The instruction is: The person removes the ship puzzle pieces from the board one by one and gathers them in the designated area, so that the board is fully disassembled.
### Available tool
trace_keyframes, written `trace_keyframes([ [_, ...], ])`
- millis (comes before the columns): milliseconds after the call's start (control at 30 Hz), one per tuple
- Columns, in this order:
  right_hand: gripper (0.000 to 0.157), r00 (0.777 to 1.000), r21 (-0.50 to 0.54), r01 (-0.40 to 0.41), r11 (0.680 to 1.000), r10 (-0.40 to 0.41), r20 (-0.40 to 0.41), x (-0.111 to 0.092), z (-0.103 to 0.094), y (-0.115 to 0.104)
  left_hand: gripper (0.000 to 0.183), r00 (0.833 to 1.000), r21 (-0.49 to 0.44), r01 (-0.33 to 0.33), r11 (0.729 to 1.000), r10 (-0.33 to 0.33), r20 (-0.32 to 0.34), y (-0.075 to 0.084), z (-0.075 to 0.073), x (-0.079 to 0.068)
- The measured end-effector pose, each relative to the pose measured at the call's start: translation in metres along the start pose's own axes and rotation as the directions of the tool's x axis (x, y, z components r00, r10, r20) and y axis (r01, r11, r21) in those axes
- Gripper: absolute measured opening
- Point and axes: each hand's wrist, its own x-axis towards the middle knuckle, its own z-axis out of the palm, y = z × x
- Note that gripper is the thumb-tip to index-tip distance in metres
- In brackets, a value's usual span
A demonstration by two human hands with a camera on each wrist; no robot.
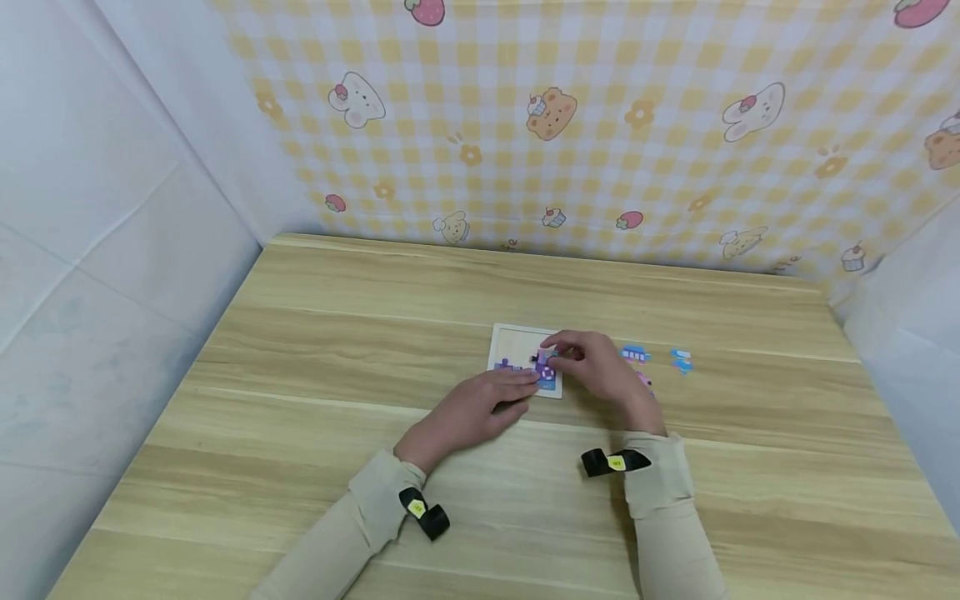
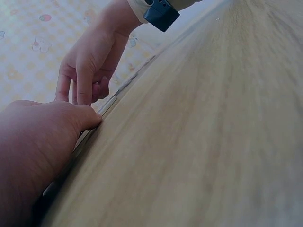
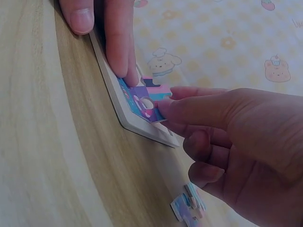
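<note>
A small jigsaw tray (image 1: 492, 343) with a pale rim lies on the table. Purple and blue pieces (image 1: 508, 365) line its near side. My left hand (image 1: 472, 408) rests flat over the near edge, its straight fingers (image 3: 118, 52) pressing on the pieces in the right wrist view. Over the tray's right side, my right hand (image 1: 596, 362) pinches a puzzle piece (image 3: 163, 90) coloured pink and blue between thumb and forefinger. This piece sits at the far side of a purple piece (image 3: 137, 97) in the corner. The thumb covers part of it.
Loose puzzle pieces lie right of the tray: a blue and pink one (image 1: 635, 354), a blue one (image 1: 682, 361) and a pink one (image 1: 645, 380) partly behind the right wrist. A checked cloth (image 1: 585, 167) hangs behind the wooden table (image 1: 337, 333).
</note>
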Motion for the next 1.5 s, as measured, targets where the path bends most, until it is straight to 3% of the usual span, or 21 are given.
trace_keyframes([
  [233,0.009,0.998,0.042,-0.059,0.997,0.060,-0.018,-0.001,0.000,-0.001,0.039,1.000,-0.002,0.018,1.000,-0.018,0.007,0.001,0.000,0.000],
  [467,0.006,0.998,0.050,-0.047,0.998,0.048,-0.029,-0.003,-0.003,-0.003,0.038,1.000,0.014,0.029,0.999,-0.029,-0.002,0.002,0.001,0.001],
  [700,0.015,0.986,0.105,-0.056,0.993,0.072,-0.153,-0.014,-0.021,-0.006,0.038,0.999,0.007,0.027,1.000,-0.027,-0.019,0.005,-0.001,0.002],
  [833,0.015,0.964,0.111,-0.061,0.992,0.087,-0.253,-0.031,-0.038,-0.005,0.037,0.999,0.003,0.017,1.000,-0.017,-0.034,0.007,-0.002,0.000],
  [967,0.015,0.947,0.102,-0.085,0.991,0.112,-0.302,-0.056,-0.056,0.000,0.037,0.999,0.000,0.025,1.000,-0.025,-0.027,0.009,-0.001,-0.002],
  [1267,0.030,0.908,0.083,-0.218,0.972,0.233,-0.347,-0.117,-0.079,0.038,0.038,0.999,-0.017,0.046,0.999,-0.046,-0.022,0.009,0.002,-0.003],
  [1500,0.034,0.873,0.080,-0.342,0.936,0.348,-0.341,-0.141,-0.088,0.067,0.038,0.999,-0.019,0.047,0.999,-0.047,-0.023,0.009,0.001,-0.004],
])
